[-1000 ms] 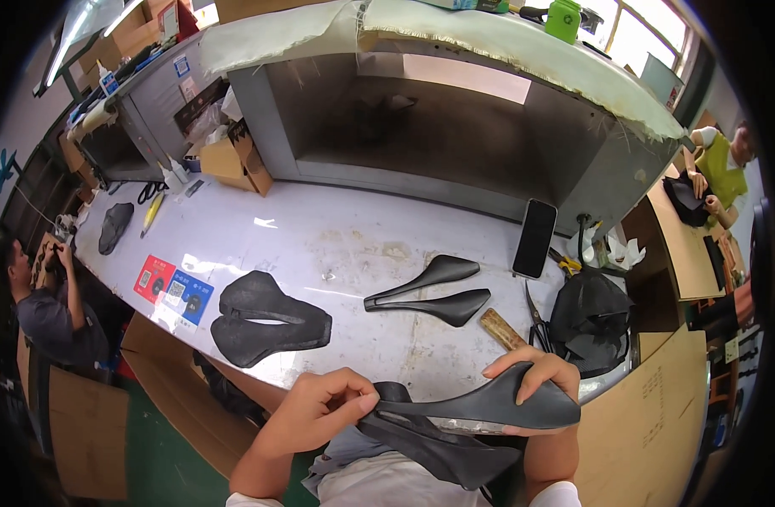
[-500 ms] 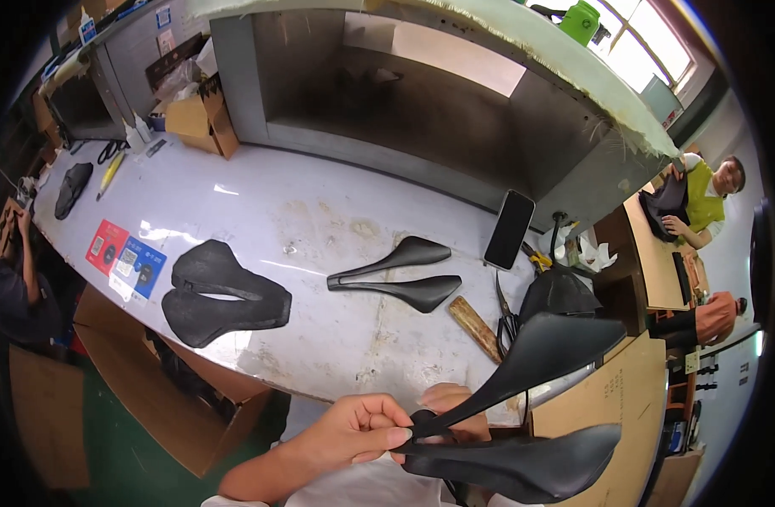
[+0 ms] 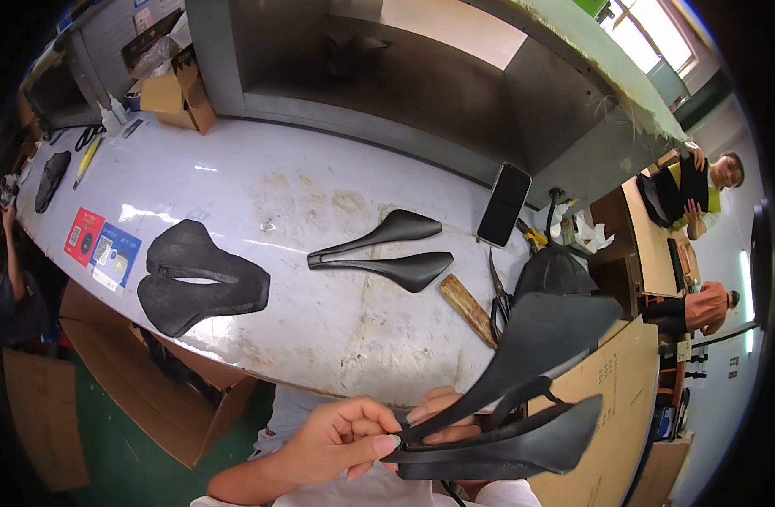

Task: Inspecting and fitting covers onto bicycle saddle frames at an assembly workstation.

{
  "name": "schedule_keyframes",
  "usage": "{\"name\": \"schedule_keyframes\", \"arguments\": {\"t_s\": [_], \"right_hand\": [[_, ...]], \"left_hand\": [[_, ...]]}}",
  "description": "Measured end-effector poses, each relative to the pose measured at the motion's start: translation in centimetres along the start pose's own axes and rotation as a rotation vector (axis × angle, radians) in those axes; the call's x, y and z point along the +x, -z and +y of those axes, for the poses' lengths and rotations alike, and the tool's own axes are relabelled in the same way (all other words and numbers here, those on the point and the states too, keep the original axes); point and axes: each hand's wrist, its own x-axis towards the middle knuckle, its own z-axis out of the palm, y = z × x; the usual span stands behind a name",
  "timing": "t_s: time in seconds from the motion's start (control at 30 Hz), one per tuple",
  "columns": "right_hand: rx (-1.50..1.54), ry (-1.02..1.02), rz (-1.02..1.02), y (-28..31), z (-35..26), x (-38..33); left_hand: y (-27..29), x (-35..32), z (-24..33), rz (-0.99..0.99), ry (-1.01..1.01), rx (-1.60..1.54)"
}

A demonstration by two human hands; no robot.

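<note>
A black bicycle saddle [image 3: 543, 346] with a long central split is held low in front of me, its narrow nose toward the left. My left hand [image 3: 345, 439] pinches the nose tip between thumb and fingers. Behind the nose, my right hand [image 3: 445, 414] curls its fingers around the saddle; the saddle hides part of that hand. A dark loop-like part shows between the two wings. On the table beyond lies a slimmer black split saddle piece [image 3: 413, 270]. Farther left rests a matte black saddle-shaped pad [image 3: 206, 300].
Scissors [image 3: 500, 308], a worn wooden block [image 3: 467, 310] and a phone [image 3: 505, 205] lie right of the table [image 3: 277, 355]. A grey metal hood [image 3: 565, 160] stands behind. Cardboard boxes [image 3: 108, 372] flank the table. Two people [image 3: 696, 198] are at the right, another [image 3: 16, 287] at the left.
The held saddle has tilted, so the gap between its wings looks wider and a dark loop inside shows. More right-hand fingers show. The table scene has shifted slightly up and left.
</note>
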Motion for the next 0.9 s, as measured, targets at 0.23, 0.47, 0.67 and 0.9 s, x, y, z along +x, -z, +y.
{"name": "schedule_keyframes", "arguments": {"t_s": [0.23, 0.47, 0.67, 0.9], "right_hand": [[0.104, -0.262, -0.201, 2.5, -1.8, 1.7], [-0.102, -0.037, 0.002, 0.5, -1.9, 1.0], [-0.208, 0.099, -0.073, 0.8, -2.2, 1.5], [-0.129, 0.037, -0.125, 0.5, -1.6, 1.8]], "left_hand": [[-0.2, -0.2, 0.2, 0.001, 0.012, 0.056], [-0.4, -0.6, 0.2, -0.011, -0.009, 0.102], [-0.2, -0.7, -0.2, -0.017, 0.016, 0.064], [-0.1, -1.3, 0.4, -0.012, -0.065, 0.28]]}}
